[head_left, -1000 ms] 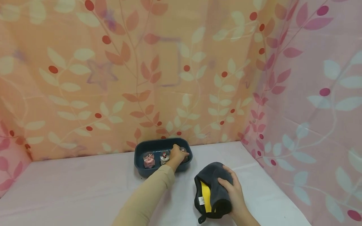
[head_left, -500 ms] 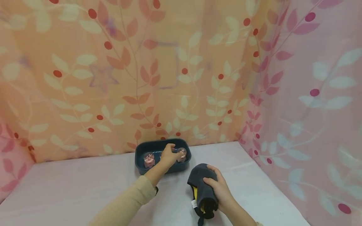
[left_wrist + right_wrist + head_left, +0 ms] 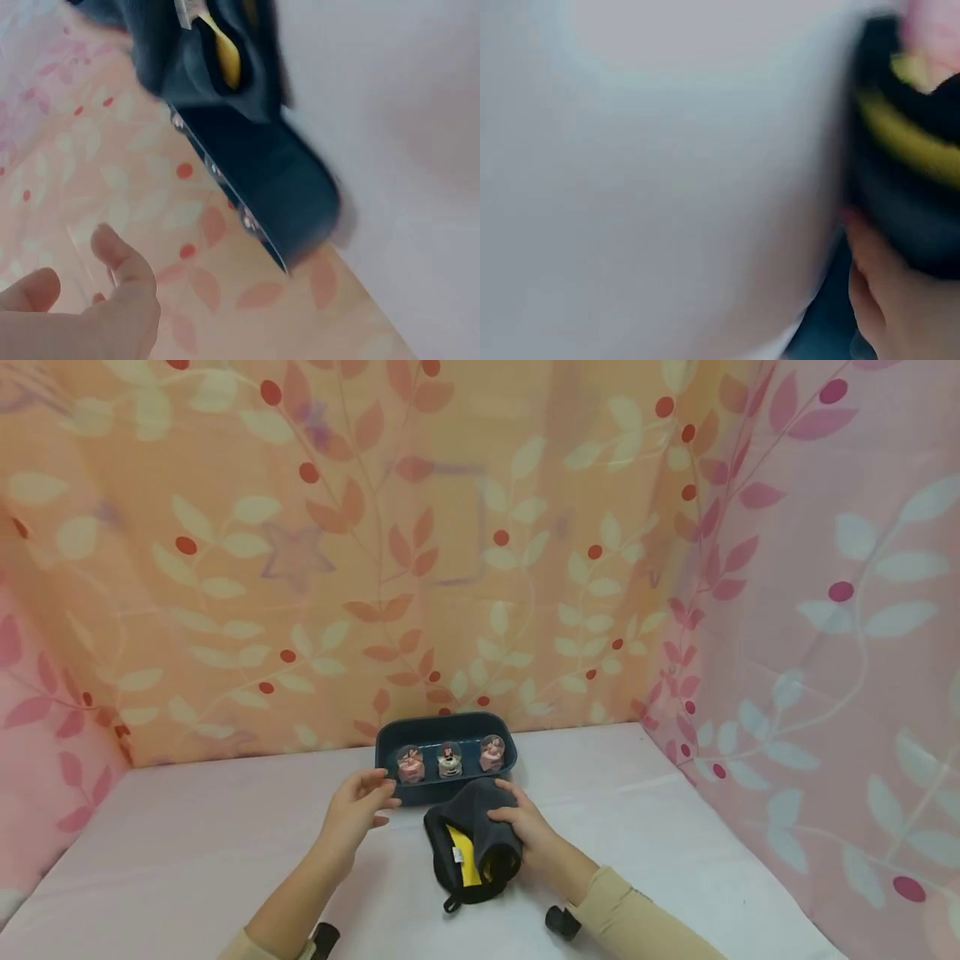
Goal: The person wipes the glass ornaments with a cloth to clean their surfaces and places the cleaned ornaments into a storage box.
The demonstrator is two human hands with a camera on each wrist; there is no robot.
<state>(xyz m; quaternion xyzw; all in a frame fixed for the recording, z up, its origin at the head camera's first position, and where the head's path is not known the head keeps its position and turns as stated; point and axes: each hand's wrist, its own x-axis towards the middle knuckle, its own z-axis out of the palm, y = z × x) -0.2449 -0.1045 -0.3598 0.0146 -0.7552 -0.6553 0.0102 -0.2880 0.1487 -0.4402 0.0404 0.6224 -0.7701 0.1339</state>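
My right hand (image 3: 536, 837) grips a folded dark grey and yellow towel (image 3: 483, 818) with black edging, a white label and a hanging loop. It is held just in front of a dark blue plastic basin (image 3: 417, 795), overlapping its front wall in the head view. Near the basin's front left corner, my left hand (image 3: 351, 820) hovers with relaxed fingers, nothing in them. Inside the basin stand three small snow globes: a pink one (image 3: 411, 766) at left, a white one (image 3: 450, 762) with a red-topped figure in the middle, another pink one (image 3: 492, 755) at right.
A white cloth covers the table (image 3: 210, 860). Behind the basin rises a floral orange curtain (image 3: 450, 635), with a pink one (image 3: 825, 693) along the right side. Dark bands show at both wrists.
My left hand has drawn out of the basin toward the left, uncovering the globes. My right hand has carried the towel leftward, up to the basin's front.
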